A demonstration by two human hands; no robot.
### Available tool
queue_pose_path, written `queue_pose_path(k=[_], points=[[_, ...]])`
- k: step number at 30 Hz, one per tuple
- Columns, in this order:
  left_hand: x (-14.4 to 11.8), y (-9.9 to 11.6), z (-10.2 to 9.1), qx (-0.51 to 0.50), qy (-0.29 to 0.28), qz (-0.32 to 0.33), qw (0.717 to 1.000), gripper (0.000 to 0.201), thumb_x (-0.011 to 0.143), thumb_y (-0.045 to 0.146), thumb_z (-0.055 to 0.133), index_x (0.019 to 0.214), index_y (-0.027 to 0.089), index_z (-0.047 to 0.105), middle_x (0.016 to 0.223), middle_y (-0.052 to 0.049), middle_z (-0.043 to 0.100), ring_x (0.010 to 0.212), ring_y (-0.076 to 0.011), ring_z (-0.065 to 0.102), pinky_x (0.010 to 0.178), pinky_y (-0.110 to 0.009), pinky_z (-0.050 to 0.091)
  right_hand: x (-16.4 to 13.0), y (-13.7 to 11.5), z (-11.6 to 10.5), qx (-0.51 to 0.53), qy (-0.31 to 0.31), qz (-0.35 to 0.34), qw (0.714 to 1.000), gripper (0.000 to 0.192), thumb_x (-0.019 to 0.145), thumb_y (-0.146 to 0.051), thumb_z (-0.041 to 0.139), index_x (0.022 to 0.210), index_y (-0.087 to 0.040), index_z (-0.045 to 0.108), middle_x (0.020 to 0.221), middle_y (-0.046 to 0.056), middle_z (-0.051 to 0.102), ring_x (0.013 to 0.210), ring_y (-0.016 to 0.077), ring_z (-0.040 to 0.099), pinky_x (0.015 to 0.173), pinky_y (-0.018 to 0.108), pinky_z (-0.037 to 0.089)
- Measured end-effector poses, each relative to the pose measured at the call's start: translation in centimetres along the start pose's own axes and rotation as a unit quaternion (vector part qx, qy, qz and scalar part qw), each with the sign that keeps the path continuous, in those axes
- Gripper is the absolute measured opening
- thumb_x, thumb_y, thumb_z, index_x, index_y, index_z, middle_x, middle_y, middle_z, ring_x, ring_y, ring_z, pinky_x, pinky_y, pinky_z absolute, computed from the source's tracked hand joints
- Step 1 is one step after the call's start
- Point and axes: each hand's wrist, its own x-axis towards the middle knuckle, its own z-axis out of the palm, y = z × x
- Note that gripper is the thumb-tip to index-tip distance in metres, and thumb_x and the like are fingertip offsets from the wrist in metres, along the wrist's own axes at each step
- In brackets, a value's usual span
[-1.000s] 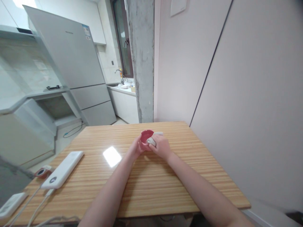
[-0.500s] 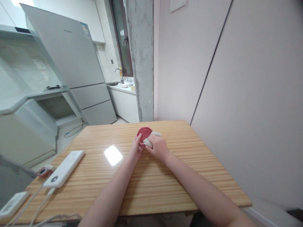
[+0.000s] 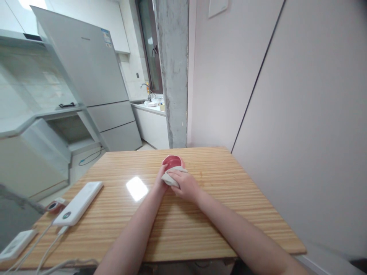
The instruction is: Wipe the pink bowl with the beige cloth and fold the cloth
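A small red bowl (image 3: pixel 172 160) is held tilted above the far middle of the wooden table (image 3: pixel 200 214). My left hand (image 3: pixel 159 184) grips it from the left and below. My right hand (image 3: pixel 185 186) presses a crumpled grey-white cloth (image 3: pixel 169 178) against the bowl's near side. The cloth hides the bowl's lower part, and both hands sit close together.
A white power bank (image 3: pixel 78 203) with cables lies at the table's left, beside a small red-rimmed device (image 3: pixel 53 206) and another white device (image 3: pixel 14 245). A wall runs along the table's right. A concrete pillar (image 3: pixel 172 72), a fridge (image 3: pixel 86 76) and a sink counter (image 3: pixel 149 105) stand beyond.
The cloth has moved from the bowl's right rim down to its near underside. The bowl has tipped and shifted slightly left, and both hands came a little nearer to me.
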Motion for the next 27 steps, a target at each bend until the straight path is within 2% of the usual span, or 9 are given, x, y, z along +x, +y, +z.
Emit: queue_pose_path(k=[2, 4, 6, 8, 10, 13, 16, 23, 27], points=[[0.0, 0.2, 0.0, 0.0, -0.012, -0.03, 0.999, 0.038, 0.083, 0.039, 0.05, 0.092, 0.005, 0.064, 0.08, -0.014, 0.07, 0.084, -0.0246, 0.067, 0.084, -0.035, 0.051, -0.2, -0.5, 0.1, 0.043, -0.003, -0.038, 0.998, 0.047, 0.08, -0.022, 0.054, 0.126, -0.02, 0.053, 0.129, 0.008, 0.059, 0.117, 0.0221, 0.054, 0.102, 0.036, 0.041], [0.0, 0.3, 0.3, -0.015, -0.001, 0.013, 1.0, 0.031, 0.084, 0.031, 0.05, 0.097, 0.006, 0.064, 0.085, -0.012, 0.071, 0.085, -0.0222, 0.066, 0.084, -0.032, 0.051, -0.4, -0.2, -0.4, 0.069, 0.06, -0.027, 0.995, 0.047, 0.083, -0.021, 0.049, 0.131, -0.022, 0.05, 0.133, 0.007, 0.056, 0.122, 0.0207, 0.051, 0.104, 0.036, 0.039], [0.0, 0.3, 0.7, -0.035, 0.033, 0.074, 0.996, 0.028, 0.082, 0.022, 0.051, 0.103, 0.009, 0.063, 0.093, -0.01, 0.072, 0.088, -0.0194, 0.066, 0.083, -0.03, 0.051, -0.6, 0.9, -1.2, 0.059, 0.182, 0.034, 0.981, 0.046, 0.087, -0.022, 0.044, 0.132, -0.023, 0.048, 0.139, 0.007, 0.05, 0.129, 0.0222, 0.044, 0.109, 0.042, 0.033], [0.0, 0.2, 1.1, -0.034, 0.068, 0.087, 0.993, 0.029, 0.08, 0.018, 0.053, 0.106, 0.01, 0.062, 0.095, -0.01, 0.072, 0.088, -0.0194, 0.067, 0.082, -0.031, 0.052, -0.6, 2.6, -1.9, 0.033, 0.3, 0.114, 0.947, 0.044, 0.089, -0.025, 0.042, 0.132, -0.024, 0.049, 0.142, 0.007, 0.046, 0.133, 0.025, 0.038, 0.112, 0.051, 0.023], [-0.3, 0.2, 1.4, -0.016, 0.077, 0.06, 0.995, 0.029, 0.078, 0.018, 0.055, 0.105, 0.011, 0.064, 0.093, -0.01, 0.072, 0.087, -0.0207, 0.067, 0.08, -0.033, 0.053, -0.4, 4.3, -2.0, 0.055, 0.343, 0.173, 0.921, 0.042, 0.089, -0.03, 0.042, 0.13, -0.024, 0.051, 0.138, 0.007, 0.051, 0.131, 0.0266, 0.042, 0.113, 0.056, 0.017], [-0.8, 0.2, 1.7, 0.031, 0.053, 0.008, 0.998, 0.028, 0.078, 0.02, 0.057, 0.103, 0.012, 0.066, 0.094, -0.011, 0.072, 0.086, -0.0223, 0.067, 0.078, -0.033, 0.054, 0.0, 6.1, -1.2, 0.207, 0.279, 0.203, 0.915, 0.039, 0.089, -0.038, 0.042, 0.121, -0.022, 0.059, 0.121, 0.007, 0.064, 0.117, 0.026, 0.055, 0.108, 0.051, 0.033], [-1.1, 0.1, 2.0, 0.04, 0.05, 0.006, 0.998, 0.029, 0.079, 0.02, 0.057, 0.105, 0.011, 0.066, 0.096, -0.011, 0.072, 0.091, -0.0227, 0.067, 0.08, -0.032, 0.053, 0.3, 6.6, 0.2, 0.329, 0.218, 0.197, 0.897, 0.042, 0.089, -0.047, 0.042, 0.114, -0.021, 0.064, 0.116, 0.007, 0.067, 0.113, 0.0256, 0.059, 0.103, 0.045, 0.041], [-0.5, 0.2, 2.3, -0.056, 0.083, 0.085, 0.991, 0.034, 0.085, 0.025, 0.054, 0.115, 0.011, 0.06, 0.107, -0.011, 0.07, 0.1, -0.0208, 0.065, 0.085, -0.031, 0.053, 0.3, 5.2, 2.5, 0.327, 0.256, 0.201, 0.887, 0.051, 0.088, -0.055, 0.045, 0.129, -0.027, 0.053, 0.138, 0.002, 0.052, 0.132, 0.0206, 0.042, 0.116, 0.039, 0.024], [-0.8, 0.1, 2.5, -0.016, 0.014, 0.096, 0.995, 0.041, 0.088, 0.038, 0.052, 0.12, 0.015, 0.059, 0.118, -0.011, 0.065, 0.105, -0.0221, 0.063, 0.086, -0.032, 0.053, 0.2, 5.4, 2.9, 0.345, 0.278, 0.261, 0.858, 0.052, 0.088, -0.055, 0.042, 0.128, -0.025, 0.054, 0.134, 0.003, 0.055, 0.129, 0.0201, 0.046, 0.114, 0.041, 0.029]])
